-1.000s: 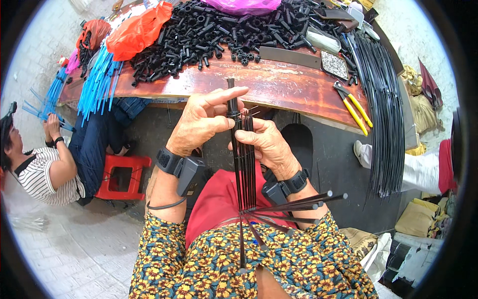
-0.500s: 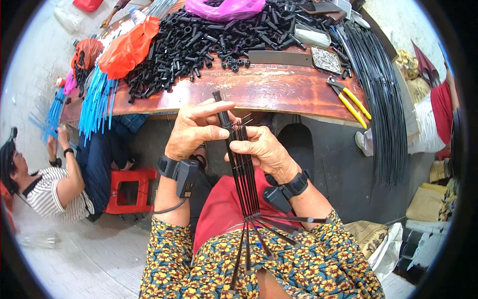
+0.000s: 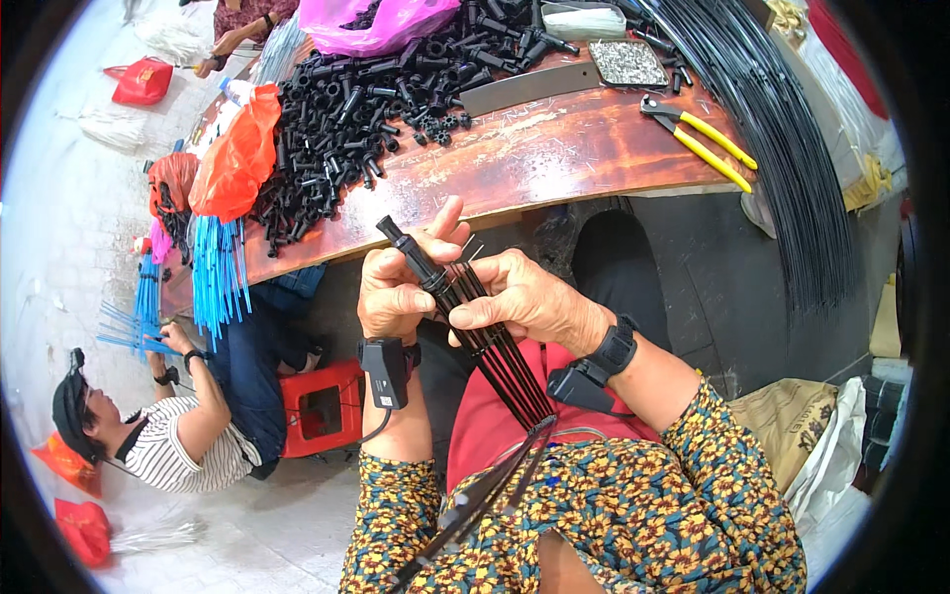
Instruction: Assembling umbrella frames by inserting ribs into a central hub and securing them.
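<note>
Between thumb and curled fingers, my left hand [image 3: 396,292] holds a black tubular plastic umbrella runner [image 3: 414,252], whose narrow end points up and left. My right hand [image 3: 524,297] pinches the bundle of thin black umbrella ribs [image 3: 500,361] just below the runner, with a thin wire end sticking up beside the thumb. The ribs slant down to the right to a cluster of joints at my waist. From there, longer dark struts [image 3: 460,515] hang down and left over my flowered top. How each rib meets the runner is partly hidden by my fingers.
On the wooden table [image 3: 554,148] lie a heap of black plastic runners [image 3: 346,109], a flat metal bar [image 3: 529,89], yellow-handled pliers [image 3: 703,144] and long black rods [image 3: 782,148] overhanging the right edge. At left, a co-worker [image 3: 183,436] handles blue rods beside a red stool [image 3: 322,406].
The runner's top has tipped further left. The struts, fanned out to the right before, now hang together toward the lower left. My head view has shifted; both hands keep their hold.
</note>
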`<action>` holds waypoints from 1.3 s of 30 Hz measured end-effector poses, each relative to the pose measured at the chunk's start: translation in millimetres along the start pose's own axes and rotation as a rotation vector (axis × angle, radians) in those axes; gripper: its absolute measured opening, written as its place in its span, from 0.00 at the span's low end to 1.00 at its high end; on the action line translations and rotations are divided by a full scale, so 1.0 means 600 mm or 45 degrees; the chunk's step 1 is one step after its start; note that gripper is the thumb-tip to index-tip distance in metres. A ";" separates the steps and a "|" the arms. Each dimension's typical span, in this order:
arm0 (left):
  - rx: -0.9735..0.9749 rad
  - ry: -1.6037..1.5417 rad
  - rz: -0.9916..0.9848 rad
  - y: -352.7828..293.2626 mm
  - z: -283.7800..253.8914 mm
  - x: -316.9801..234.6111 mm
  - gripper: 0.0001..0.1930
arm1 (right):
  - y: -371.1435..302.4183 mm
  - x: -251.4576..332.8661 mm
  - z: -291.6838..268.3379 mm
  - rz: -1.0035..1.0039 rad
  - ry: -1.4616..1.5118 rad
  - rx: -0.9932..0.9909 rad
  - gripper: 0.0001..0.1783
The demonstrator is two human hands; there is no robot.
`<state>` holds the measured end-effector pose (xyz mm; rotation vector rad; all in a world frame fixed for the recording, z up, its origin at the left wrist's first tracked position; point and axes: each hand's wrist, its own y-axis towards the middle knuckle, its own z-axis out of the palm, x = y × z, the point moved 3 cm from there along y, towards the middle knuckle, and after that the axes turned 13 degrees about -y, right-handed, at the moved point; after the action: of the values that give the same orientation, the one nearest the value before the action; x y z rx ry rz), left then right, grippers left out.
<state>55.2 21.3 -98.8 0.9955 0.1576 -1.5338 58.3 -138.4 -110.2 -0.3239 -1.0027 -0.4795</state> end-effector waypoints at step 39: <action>-0.139 0.017 -0.038 -0.024 -0.014 0.010 0.34 | 0.008 -0.004 -0.011 -0.074 -0.097 -0.013 0.15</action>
<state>47.3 25.7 -114.2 0.9207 0.2641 -1.5293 64.3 -137.0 -116.0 -0.3251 -1.0864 -0.5280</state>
